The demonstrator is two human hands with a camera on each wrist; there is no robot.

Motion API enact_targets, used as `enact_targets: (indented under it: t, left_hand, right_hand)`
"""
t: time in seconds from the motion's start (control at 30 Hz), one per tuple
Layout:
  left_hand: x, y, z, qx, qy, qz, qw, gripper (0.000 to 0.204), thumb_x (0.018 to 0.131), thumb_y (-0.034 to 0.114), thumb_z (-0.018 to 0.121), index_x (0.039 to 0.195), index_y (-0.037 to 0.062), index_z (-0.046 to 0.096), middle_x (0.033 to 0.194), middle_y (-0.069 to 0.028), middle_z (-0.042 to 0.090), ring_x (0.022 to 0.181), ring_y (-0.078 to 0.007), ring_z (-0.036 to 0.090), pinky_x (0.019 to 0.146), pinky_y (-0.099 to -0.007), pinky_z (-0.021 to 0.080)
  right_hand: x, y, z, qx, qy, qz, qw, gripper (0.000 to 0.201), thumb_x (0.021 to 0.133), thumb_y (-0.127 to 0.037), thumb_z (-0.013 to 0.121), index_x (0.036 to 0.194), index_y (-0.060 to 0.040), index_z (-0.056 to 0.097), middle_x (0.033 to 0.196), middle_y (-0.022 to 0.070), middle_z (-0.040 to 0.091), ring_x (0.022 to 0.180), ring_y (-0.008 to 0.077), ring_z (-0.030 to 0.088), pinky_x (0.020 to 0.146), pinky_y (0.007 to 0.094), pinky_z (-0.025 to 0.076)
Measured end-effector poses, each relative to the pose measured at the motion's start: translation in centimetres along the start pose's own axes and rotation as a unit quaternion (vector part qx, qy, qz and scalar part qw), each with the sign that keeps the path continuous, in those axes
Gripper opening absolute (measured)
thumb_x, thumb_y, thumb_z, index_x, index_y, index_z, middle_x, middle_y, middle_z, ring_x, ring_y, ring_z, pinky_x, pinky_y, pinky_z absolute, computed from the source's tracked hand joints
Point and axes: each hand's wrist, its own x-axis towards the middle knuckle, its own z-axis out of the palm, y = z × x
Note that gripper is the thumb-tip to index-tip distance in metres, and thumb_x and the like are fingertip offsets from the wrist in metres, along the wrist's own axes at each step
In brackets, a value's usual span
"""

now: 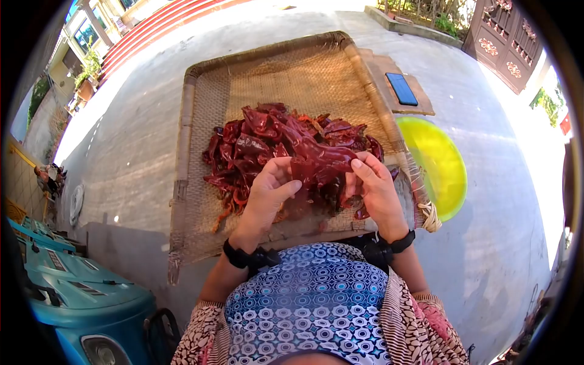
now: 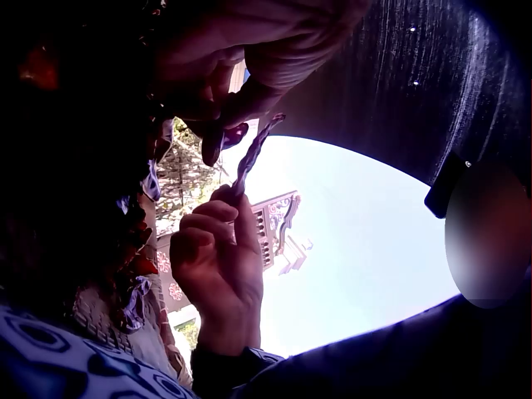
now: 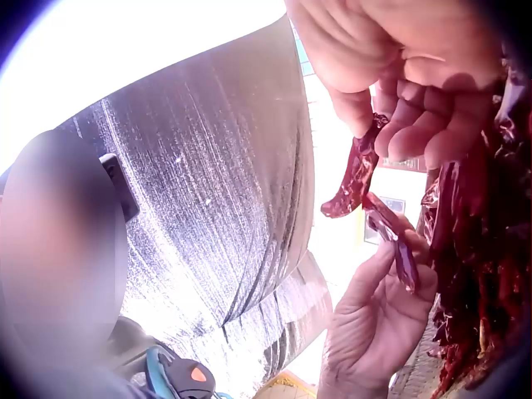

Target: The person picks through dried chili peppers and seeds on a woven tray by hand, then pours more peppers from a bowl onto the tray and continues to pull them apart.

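Both hands are raised over a heap of glossy dark red peppers (image 1: 243, 149) on a woven tray (image 1: 213, 91). The left hand (image 1: 267, 191) pinches a red pepper piece between thumb and fingers; in the right wrist view the left hand (image 3: 374, 324) grips a folded piece (image 3: 403, 262). The right hand (image 1: 380, 185) pinches red pepper at its thumb and forefinger, and in the right wrist view the right hand (image 3: 407, 75) has a piece (image 3: 357, 174) hanging from its fingertips. Whether the two pieces are joined, I cannot tell.
A yellow-green basin (image 1: 435, 170) stands right of the tray on the concrete. A blue phone (image 1: 401, 89) lies on a board (image 1: 426, 103) beyond it. At the lower left is a teal vehicle (image 1: 91, 292). Red steps (image 1: 152, 27) and a brown gate (image 1: 505, 42) are farther off.
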Motion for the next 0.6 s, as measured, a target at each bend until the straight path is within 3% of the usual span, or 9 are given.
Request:
enact_targets:
  t: [0.03, 0.1, 0.2, 0.3, 0.33, 0.43, 0.5, 0.57, 0.6]
  left_hand:
    - [-0.1, -0.1, -0.2, 0.0, 0.003, -0.004, 1.0, 0.043, 0.088, -0.003, 0.059, 0.129, 0.0036, 0.048, 0.111, -0.004, 0.062, 0.1, -0.0114, 0.058, 0.089, -0.0261, 0.047]
    - [-0.2, -0.2, -0.3, -0.008, 0.003, -0.01, 1.0, 0.038, 0.088, -0.004, 0.058, 0.126, 0.0033, 0.052, 0.109, -0.0035, 0.063, 0.098, -0.0101, 0.058, 0.088, -0.025, 0.047]
    - [-0.3, 0.1, 0.2, -0.029, -0.012, -0.013, 0.999, 0.034, 0.089, -0.003, 0.057, 0.123, 0.0036, 0.055, 0.108, -0.0034, 0.063, 0.097, -0.0097, 0.059, 0.087, -0.0249, 0.046]
    - [-0.6, 1.2, 1.3, -0.022, -0.029, -0.02, 0.999, 0.033, 0.091, -0.001, 0.057, 0.124, 0.0043, 0.055, 0.105, -0.0023, 0.064, 0.094, -0.0084, 0.059, 0.084, -0.0234, 0.047]
    - [-0.7, 1.4, 1.7, -0.01, -0.033, -0.024, 0.999, 0.033, 0.092, 0.001, 0.058, 0.124, 0.0046, 0.054, 0.104, -0.0013, 0.064, 0.091, -0.0071, 0.059, 0.081, -0.0221, 0.047]
    - [-0.8, 1.1, 1.9, 0.063, -0.055, -0.016, 0.996, 0.031, 0.093, 0.003, 0.059, 0.124, 0.0043, 0.055, 0.1, -0.0002, 0.063, 0.089, -0.0057, 0.059, 0.078, -0.0208, 0.048]
    - [-0.6, 0.9, 2.0, 0.095, -0.067, -0.004, 0.993, 0.031, 0.092, 0.003, 0.06, 0.123, 0.0038, 0.055, 0.098, 0.0003, 0.063, 0.087, -0.0055, 0.058, 0.078, -0.0206, 0.048]
    - [-0.8, 0.7, 2.2, 0.095, -0.07, 0.003, 0.993, 0.031, 0.091, 0.002, 0.061, 0.122, 0.0036, 0.056, 0.096, 0.001, 0.063, 0.085, -0.0052, 0.058, 0.077, -0.0202, 0.047]
    - [-0.8, 0.6, 2.1, 0.12, -0.064, 0.011, 0.991, 0.031, 0.09, 0.002, 0.062, 0.121, 0.0037, 0.056, 0.095, 0.0015, 0.062, 0.084, -0.0052, 0.057, 0.076, -0.0201, 0.047]
  right_hand:
    - [0.0, -0.6, -1.8, 0.044, 0.036, -0.074, 0.996, 0.018, 0.097, -0.024, 0.057, 0.102, -0.0072, 0.059, 0.078, 0.0, 0.059, 0.065, 0.0083, 0.055, 0.059, 0.0228, 0.046]
    - [0.3, -0.3, -4.4, 0.166, 0.101, -0.092, 0.977, 0.02, 0.098, -0.026, 0.056, 0.105, -0.0076, 0.06, 0.081, -0.0009, 0.059, 0.066, 0.0088, 0.053, 0.058, 0.0231, 0.044]
    - [0.3, 0.1, -7.6, 0.4, 0.077, -0.103, 0.908, 0.025, 0.098, -0.029, 0.055, 0.11, -0.0078, 0.06, 0.083, -0.0016, 0.058, 0.067, 0.009, 0.052, 0.057, 0.0227, 0.043]
    - [-0.5, 0.2, -7.4, 0.369, 0.04, -0.047, 0.927, 0.03, 0.099, -0.032, 0.053, 0.116, -0.008, 0.059, 0.083, -0.0028, 0.058, 0.067, 0.0087, 0.05, 0.055, 0.0222, 0.042]
    - [-0.8, 0.3, -6.0, 0.28, 0.07, -0.048, 0.956, 0.033, 0.1, -0.034, 0.052, 0.118, -0.0074, 0.058, 0.083, -0.0016, 0.059, 0.066, 0.0085, 0.051, 0.055, 0.022, 0.043]
    - [-1.6, -0.1, -1.9, -0.023, -0.012, -0.028, 0.999, 0.033, 0.099, -0.034, 0.054, 0.116, -0.0066, 0.058, 0.084, -0.0004, 0.059, 0.064, 0.0072, 0.053, 0.055, 0.0218, 0.044]
    - [-1.6, -0.2, 0.2, -0.182, -0.051, 0.012, 0.982, 0.03, 0.095, -0.031, 0.059, 0.112, -0.0055, 0.059, 0.084, 0.0015, 0.061, 0.064, 0.0074, 0.055, 0.057, 0.022, 0.046]
    - [-1.0, 1.6, 1.4, -0.283, -0.063, -0.101, 0.952, 0.026, 0.09, -0.024, 0.067, 0.104, -0.0035, 0.06, 0.079, 0.0011, 0.062, 0.069, 0.0071, 0.056, 0.06, 0.0221, 0.047]
    - [-0.9, 2.3, 1.4, -0.303, -0.061, -0.098, 0.946, 0.025, 0.09, -0.023, 0.067, 0.102, -0.0035, 0.06, 0.078, 0.0004, 0.061, 0.068, 0.0063, 0.056, 0.059, 0.0218, 0.047]
